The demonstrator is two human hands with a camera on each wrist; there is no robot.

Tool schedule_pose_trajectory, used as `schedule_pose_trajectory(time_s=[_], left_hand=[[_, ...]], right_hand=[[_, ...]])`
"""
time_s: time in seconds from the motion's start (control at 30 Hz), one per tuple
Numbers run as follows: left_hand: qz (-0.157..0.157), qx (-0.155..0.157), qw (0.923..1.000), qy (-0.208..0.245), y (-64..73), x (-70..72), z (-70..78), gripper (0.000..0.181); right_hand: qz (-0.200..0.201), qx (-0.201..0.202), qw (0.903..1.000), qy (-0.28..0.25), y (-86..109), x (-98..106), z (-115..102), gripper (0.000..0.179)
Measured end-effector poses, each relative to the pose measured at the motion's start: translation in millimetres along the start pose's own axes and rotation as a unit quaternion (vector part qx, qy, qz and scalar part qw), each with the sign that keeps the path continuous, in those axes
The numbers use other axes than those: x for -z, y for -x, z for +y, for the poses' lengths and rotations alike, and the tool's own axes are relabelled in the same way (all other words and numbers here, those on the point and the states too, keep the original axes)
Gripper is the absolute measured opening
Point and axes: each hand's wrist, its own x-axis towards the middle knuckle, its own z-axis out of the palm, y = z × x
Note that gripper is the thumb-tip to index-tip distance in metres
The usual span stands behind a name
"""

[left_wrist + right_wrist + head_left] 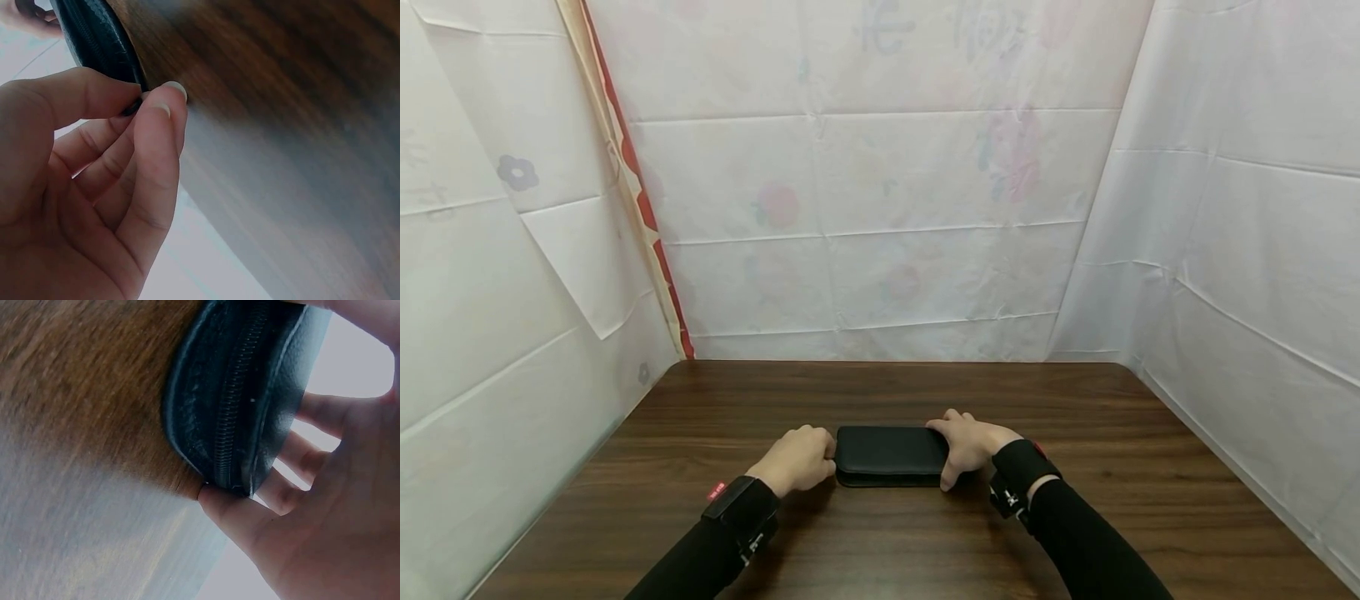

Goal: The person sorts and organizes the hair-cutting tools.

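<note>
A long black zip wallet (887, 452) lies flat on the table, its zip side toward me. At its left end, my left hand (799, 460) pinches a small black tab (132, 108), which looks like the zipper pull, between thumb and fingers; most of it is hidden. My right hand (972, 446) grips the wallet's right end. The right wrist view shows the closed zipper teeth (230, 412) running along the edge, with the thumb at the near corner and the other fingers over the smooth cover.
The dark brown wooden table (880, 542) extends around the wallet. White patterned sheets (880, 183) hang behind it and along both sides. A red and cream strip (638, 183) runs down the back left corner.
</note>
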Motion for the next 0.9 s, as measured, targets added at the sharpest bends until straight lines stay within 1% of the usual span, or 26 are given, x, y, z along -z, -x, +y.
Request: schedule_pose_trajectory(time_s=[0.13, 0.3, 0.37, 0.57, 0.77, 0.9], left_hand=[[-0.001, 0.005, 1.0000, -0.003, -2.7, 0.1, -0.6, 0.016], [0.004, 0.012, 0.9999, -0.005, -4.4, 0.9, -2.0, 0.005], [0.006, 0.014, 0.9999, -0.004, -4.4, 1.6, -2.3, 0.004], [0.009, 0.019, 0.9998, -0.004, -4.8, 3.4, -1.8, 0.004], [0.004, 0.023, 0.9997, -0.004, -5.1, 2.8, -2.0, 0.004], [0.005, 0.016, 0.9998, 0.005, -4.2, 1.7, -1.3, 0.012]], right_hand=[[-0.002, 0.000, 1.0000, -0.002, -0.6, 1.0, 0.5, 0.095], [-0.004, 0.003, 1.0000, -0.002, -1.0, 1.3, 0.5, 0.095], [-0.003, 0.004, 1.0000, -0.002, -1.0, 1.5, 0.3, 0.095], [-0.002, 0.003, 1.0000, -0.001, -1.0, 1.6, 0.2, 0.095], [-0.004, 0.004, 1.0000, -0.002, -0.3, 2.5, 0.8, 0.095], [-0.003, 0.004, 1.0000, 0.000, 1.0, 2.7, 0.5, 0.095]])
